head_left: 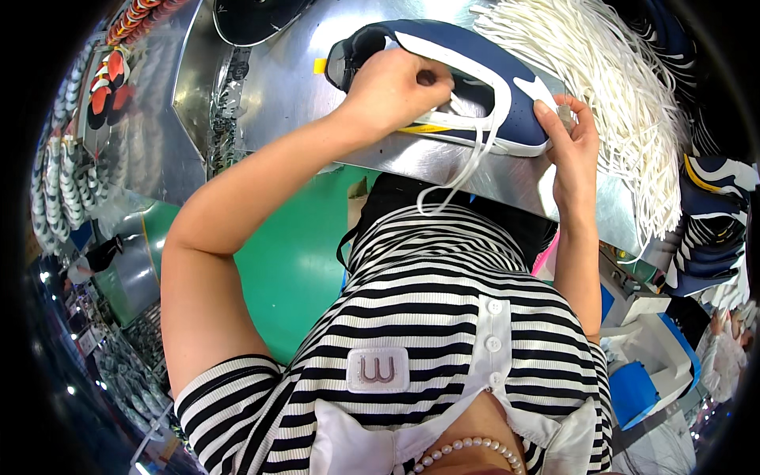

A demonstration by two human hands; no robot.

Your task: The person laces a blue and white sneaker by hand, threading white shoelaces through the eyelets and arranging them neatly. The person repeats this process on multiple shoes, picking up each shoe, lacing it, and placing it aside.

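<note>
A navy shoe upper (522, 103) with white trim and a yellow stripe lies on its side on the metal table, its toe pointing right. My left hand (392, 91) is over the shoe's opening, fingers curled and closed on a white shoelace (467, 170). The lace runs by the eyelet edge and hangs in a loop past the table's front edge. Around the toe, my right hand (574, 146) grips the upper, thumb on top; its other fingers are partly hidden. A yellow tab (320, 66) sticks out at the heel.
A large heap of white laces (602, 95) spreads over the right of the metal table (273, 119). More navy and white uppers (708, 229) are stacked at far right. Below them stands a white and blue bin (649, 356). A black round object (257, 16) lies at the back left.
</note>
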